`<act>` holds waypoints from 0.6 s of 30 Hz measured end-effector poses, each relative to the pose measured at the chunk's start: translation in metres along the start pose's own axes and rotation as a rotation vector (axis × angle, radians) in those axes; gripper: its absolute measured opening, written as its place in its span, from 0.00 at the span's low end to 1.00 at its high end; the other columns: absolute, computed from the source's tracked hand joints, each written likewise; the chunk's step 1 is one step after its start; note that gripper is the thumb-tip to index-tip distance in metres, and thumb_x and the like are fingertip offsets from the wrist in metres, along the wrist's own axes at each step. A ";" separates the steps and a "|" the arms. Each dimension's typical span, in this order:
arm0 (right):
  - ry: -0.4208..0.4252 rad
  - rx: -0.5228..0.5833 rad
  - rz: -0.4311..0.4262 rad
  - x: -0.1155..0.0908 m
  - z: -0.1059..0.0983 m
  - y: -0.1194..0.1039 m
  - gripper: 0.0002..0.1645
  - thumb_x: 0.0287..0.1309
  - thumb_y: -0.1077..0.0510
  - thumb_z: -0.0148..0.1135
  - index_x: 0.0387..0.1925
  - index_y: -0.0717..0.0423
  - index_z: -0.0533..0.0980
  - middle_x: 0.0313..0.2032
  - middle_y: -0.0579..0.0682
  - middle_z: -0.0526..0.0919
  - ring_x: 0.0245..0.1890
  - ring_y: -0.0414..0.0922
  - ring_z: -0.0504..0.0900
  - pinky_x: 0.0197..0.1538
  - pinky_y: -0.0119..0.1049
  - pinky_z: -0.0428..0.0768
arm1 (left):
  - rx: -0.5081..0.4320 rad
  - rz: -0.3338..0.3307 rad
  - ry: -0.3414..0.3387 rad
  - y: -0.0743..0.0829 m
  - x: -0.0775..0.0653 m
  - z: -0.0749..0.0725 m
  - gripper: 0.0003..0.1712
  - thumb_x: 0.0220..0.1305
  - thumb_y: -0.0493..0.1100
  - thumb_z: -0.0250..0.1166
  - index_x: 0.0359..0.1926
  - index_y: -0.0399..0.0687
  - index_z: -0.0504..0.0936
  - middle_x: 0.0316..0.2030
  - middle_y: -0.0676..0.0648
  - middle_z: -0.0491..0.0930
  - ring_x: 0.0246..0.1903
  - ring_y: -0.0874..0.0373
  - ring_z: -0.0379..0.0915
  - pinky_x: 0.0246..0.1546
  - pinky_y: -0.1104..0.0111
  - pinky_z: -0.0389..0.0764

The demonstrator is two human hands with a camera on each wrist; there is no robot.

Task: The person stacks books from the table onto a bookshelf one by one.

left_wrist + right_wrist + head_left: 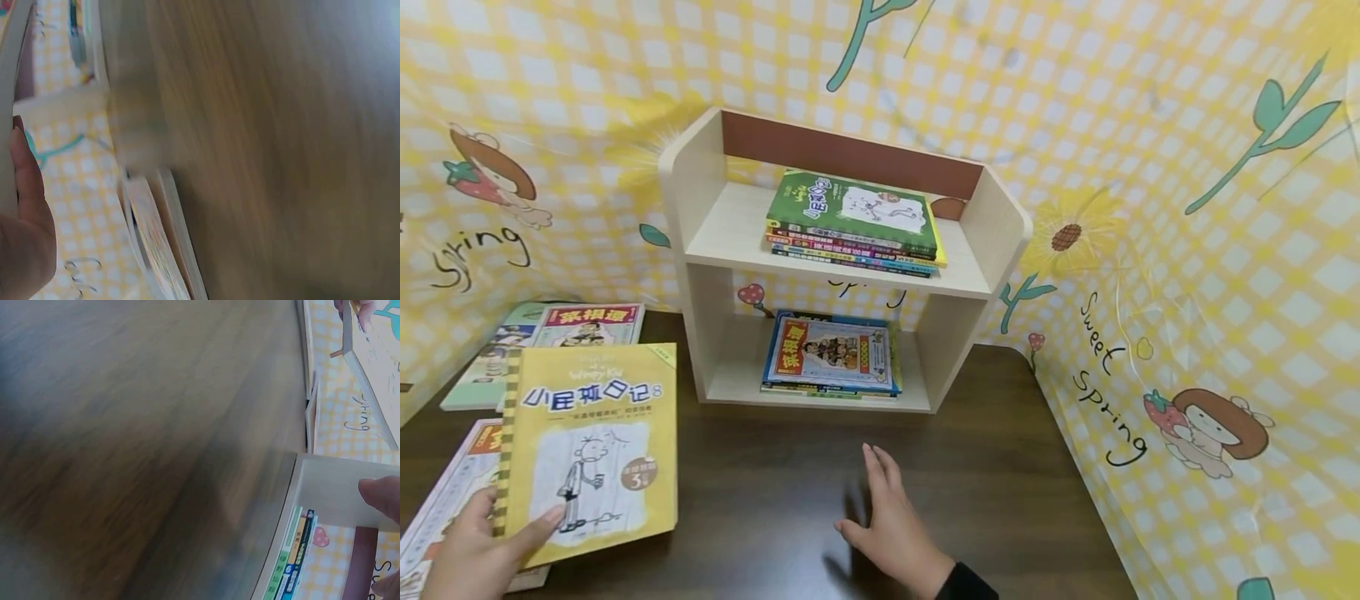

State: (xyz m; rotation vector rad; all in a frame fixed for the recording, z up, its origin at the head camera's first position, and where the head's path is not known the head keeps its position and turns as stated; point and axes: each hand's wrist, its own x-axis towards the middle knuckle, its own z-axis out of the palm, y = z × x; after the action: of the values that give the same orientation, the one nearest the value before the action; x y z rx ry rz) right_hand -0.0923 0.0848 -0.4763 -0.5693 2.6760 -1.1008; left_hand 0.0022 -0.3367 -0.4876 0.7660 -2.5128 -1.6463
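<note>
My left hand (486, 546) grips a yellow book (602, 392) by its lower left edge, thumb on the cover. In the head view the book is raised over other books at the left. The left wrist view shows the hand (28, 237) beside the book's pale edge (9, 125). My right hand (895, 525) hovers over the dark table in front of the shelf, holding nothing, its fingers extended. The right wrist view catches only parts of that hand (384, 497) at the right edge.
A two-tier wooden shelf (700, 275) stands at the back. A stack topped by a green book (827, 208) lies on its upper tier, another stack (831, 350) on the lower. More books (591, 321) lie at the left of the table (760, 492). Yellow checked cloth hangs behind and at the right.
</note>
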 end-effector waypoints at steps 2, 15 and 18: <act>-0.023 0.039 0.019 0.002 0.000 -0.004 0.58 0.55 0.51 0.70 0.76 0.49 0.43 0.72 0.60 0.50 0.62 0.58 0.69 0.55 0.51 0.76 | 0.006 -0.010 -0.057 0.007 -0.004 0.007 0.41 0.67 0.52 0.61 0.60 0.25 0.50 0.33 0.52 0.81 0.25 0.61 0.81 0.28 0.64 0.83; -0.064 0.324 0.148 0.018 0.005 -0.020 0.50 0.62 0.44 0.62 0.76 0.46 0.45 0.66 0.59 0.66 0.52 0.52 0.79 0.48 0.49 0.81 | -0.170 0.173 -0.166 0.055 -0.025 0.102 0.36 0.61 0.34 0.65 0.62 0.28 0.54 0.39 0.38 0.82 0.29 0.61 0.81 0.31 0.66 0.83; -0.068 0.408 0.188 0.019 0.006 -0.024 0.47 0.64 0.38 0.56 0.76 0.44 0.47 0.65 0.57 0.68 0.51 0.51 0.80 0.49 0.50 0.81 | -0.298 0.204 -0.177 0.067 -0.026 0.122 0.31 0.61 0.28 0.63 0.59 0.28 0.56 0.38 0.41 0.82 0.29 0.60 0.82 0.30 0.65 0.84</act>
State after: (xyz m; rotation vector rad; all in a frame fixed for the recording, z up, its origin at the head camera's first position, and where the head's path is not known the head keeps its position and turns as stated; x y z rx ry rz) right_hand -0.1006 0.0575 -0.4642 -0.2689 2.2937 -1.4806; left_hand -0.0360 -0.2010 -0.4766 0.3382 -2.2756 -2.0218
